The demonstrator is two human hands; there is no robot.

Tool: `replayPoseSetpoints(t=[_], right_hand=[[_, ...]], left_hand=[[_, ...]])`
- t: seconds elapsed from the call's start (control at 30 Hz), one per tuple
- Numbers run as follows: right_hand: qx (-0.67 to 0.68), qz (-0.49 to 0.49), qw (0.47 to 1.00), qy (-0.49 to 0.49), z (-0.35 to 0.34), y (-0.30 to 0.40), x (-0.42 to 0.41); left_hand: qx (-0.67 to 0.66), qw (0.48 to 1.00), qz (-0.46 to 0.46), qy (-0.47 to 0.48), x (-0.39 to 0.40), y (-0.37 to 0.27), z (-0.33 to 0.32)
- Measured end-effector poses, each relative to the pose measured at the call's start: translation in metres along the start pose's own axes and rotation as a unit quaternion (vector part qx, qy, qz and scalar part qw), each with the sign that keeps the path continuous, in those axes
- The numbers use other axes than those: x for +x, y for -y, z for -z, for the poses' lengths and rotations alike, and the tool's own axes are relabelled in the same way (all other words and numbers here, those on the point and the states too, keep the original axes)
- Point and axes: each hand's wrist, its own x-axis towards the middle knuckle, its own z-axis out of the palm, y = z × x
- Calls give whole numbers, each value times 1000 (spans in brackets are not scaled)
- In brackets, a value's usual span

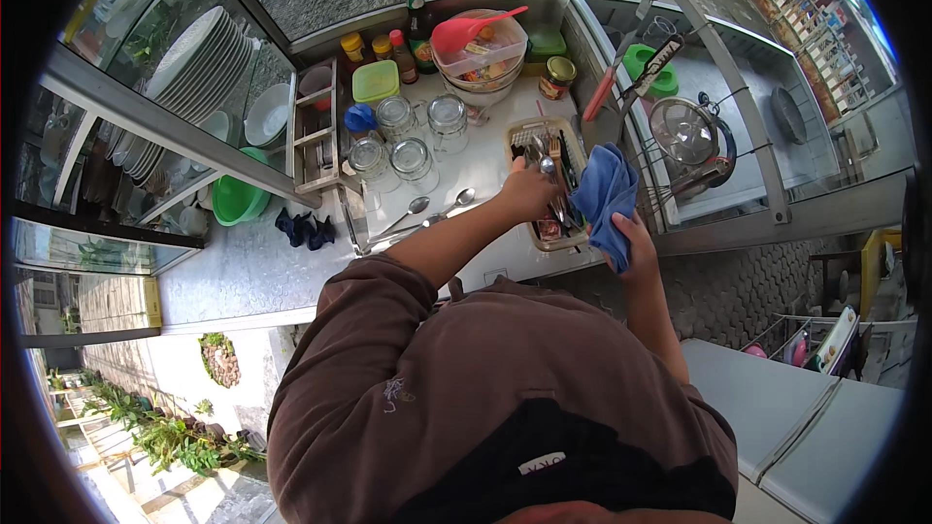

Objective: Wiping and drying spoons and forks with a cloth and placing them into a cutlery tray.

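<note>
My left hand [533, 188] reaches into a cream plastic cutlery basket [537, 233], its fingers at the spoons [543, 157]; whether it grips one cannot be told. A bunched blue cloth [606, 193] is held in my right hand [630, 246], just right of the basket. Several loose metal spoons [464, 196] lie on the white counter, left of the basket. Behind them several glass mugs [413, 160] stand upside down.
Bowls [480, 80] with a pink ladle [473, 29], sauce bottles [416, 22] and a lidded jar [558, 78] stand at the back. On the left are stacked plates [196, 73], a wooden rack [317, 124] and a green basin [240, 196]. Strainers [683, 131] hang at right.
</note>
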Motion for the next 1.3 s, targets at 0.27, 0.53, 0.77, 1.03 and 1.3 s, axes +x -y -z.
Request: replayPoseSetpoints(t=[0.27, 0.53, 0.77, 1.03, 1.3], right_hand=[[94, -56, 987, 114, 15, -7, -2], [-89, 33, 996, -3, -12, 3, 18], [27, -47, 998, 21, -27, 6, 40], [-7, -86, 995, 50, -46, -6, 59], [10, -75, 990, 117, -75, -19, 62]], left_hand=[[-160, 984, 81, -11, 4, -15, 0], [-168, 976, 139, -22, 16, 4, -14], [-628, 723, 203, -205, -22, 18, 30], [-792, 516, 215, -245, -89, 19, 69], [-572, 738, 196, -299, -98, -8, 77]])
